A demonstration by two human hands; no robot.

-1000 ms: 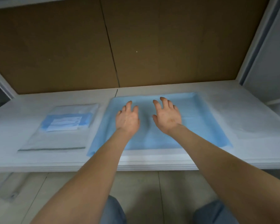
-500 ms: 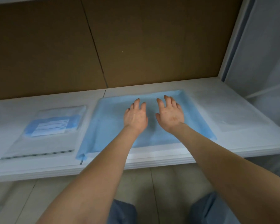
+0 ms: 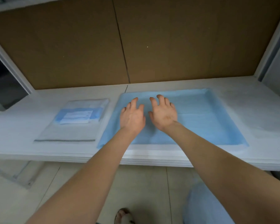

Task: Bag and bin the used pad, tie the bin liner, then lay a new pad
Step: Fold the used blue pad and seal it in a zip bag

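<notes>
A light blue pad (image 3: 200, 120) lies spread flat on the white shelf surface (image 3: 23, 126), reaching close to its front edge. My left hand (image 3: 132, 117) and my right hand (image 3: 164, 114) lie side by side, palms down, over the pad's left-centre part. Fingers of both hands are spread and nearly straight, holding nothing. A clear plastic pack (image 3: 76, 118) with a folded blue pad and a white label inside lies flat to the left of the spread pad.
A brown cardboard back wall (image 3: 136, 42) stands behind the shelf. White frame posts rise at the left (image 3: 11, 65) and right (image 3: 271, 39). Below the shelf edge is a tiled floor (image 3: 144, 188), with my foot (image 3: 123, 215) and a blue trouser leg (image 3: 204, 206).
The camera view swung left then back right and closer. Both hands stayed side by side on the pad, shifting slightly toward its far-left part.
</notes>
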